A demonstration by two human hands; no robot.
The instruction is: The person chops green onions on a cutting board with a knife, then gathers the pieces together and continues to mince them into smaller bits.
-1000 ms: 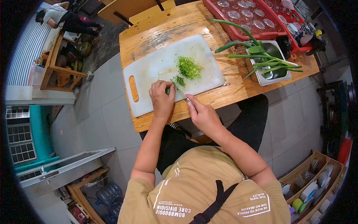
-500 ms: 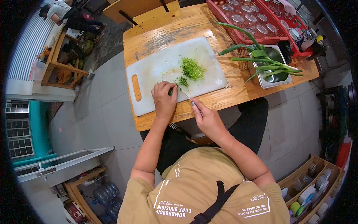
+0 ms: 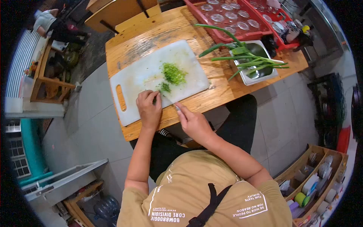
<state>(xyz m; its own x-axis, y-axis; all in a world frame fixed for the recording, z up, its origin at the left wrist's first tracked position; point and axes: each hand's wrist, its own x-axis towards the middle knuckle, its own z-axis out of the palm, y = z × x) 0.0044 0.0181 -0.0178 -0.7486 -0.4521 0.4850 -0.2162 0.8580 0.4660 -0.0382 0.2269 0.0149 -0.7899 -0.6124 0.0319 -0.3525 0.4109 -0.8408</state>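
On the white cutting board [image 3: 138, 81], my left hand [image 3: 148, 110] is closed with curled fingers around a dark green piece of scallion [image 3: 154, 100], mostly hidden by the fingers. My right hand [image 3: 194, 124] grips a knife [image 3: 170, 100] by its handle. The thin blade points toward the left fingertips, beside a small heap of finely cut scallion [image 3: 164, 87]. A larger, lighter green heap of chopped scallion [image 3: 174, 74] lies just beyond it. Long whole scallions [image 3: 242, 56] rest across a metal container [image 3: 250, 80] to the right of the board.
The wooden table [image 3: 130, 49] carries a red crate [image 3: 211, 32] of upturned glasses at the back, with another red basket [image 3: 280, 44] beside it. A person [image 3: 51, 26] is at the far left. A divided wooden box [image 3: 302, 185] stands low at the right.
The camera view has shifted, so the table and hands appear farther left. Both hands keep nearly the same place on the board, the knife still beside the left fingers.
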